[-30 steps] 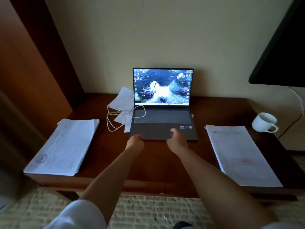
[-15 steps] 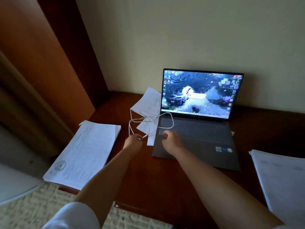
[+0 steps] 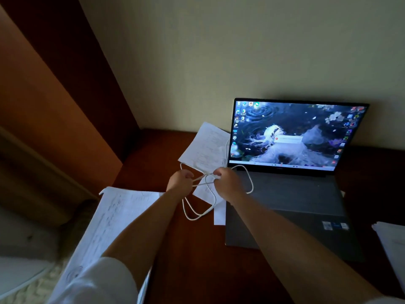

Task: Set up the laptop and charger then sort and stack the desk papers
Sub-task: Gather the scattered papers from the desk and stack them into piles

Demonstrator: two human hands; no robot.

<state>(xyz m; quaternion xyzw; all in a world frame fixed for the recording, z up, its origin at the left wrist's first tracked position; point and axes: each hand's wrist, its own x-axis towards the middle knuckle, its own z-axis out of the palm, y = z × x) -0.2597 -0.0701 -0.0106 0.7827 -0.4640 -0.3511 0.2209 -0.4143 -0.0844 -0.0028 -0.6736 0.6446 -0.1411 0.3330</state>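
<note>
Left hand (image 3: 179, 182) and right hand (image 3: 228, 183) both pinch the white cable (image 3: 198, 212), fingers curled, beside the open laptop (image 3: 291, 194); loops hang over papers (image 3: 208, 145).

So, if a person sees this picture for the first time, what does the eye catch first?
First, the open laptop with its bright screen, at the back right of the dark desk. Next, the left hand and right hand, gripping a looped white cable just left of it, above loose papers.

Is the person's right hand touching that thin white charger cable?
Touching. The head view shows the right hand with fingers curled round the thin white charger cable beside the open grey laptop.
</note>
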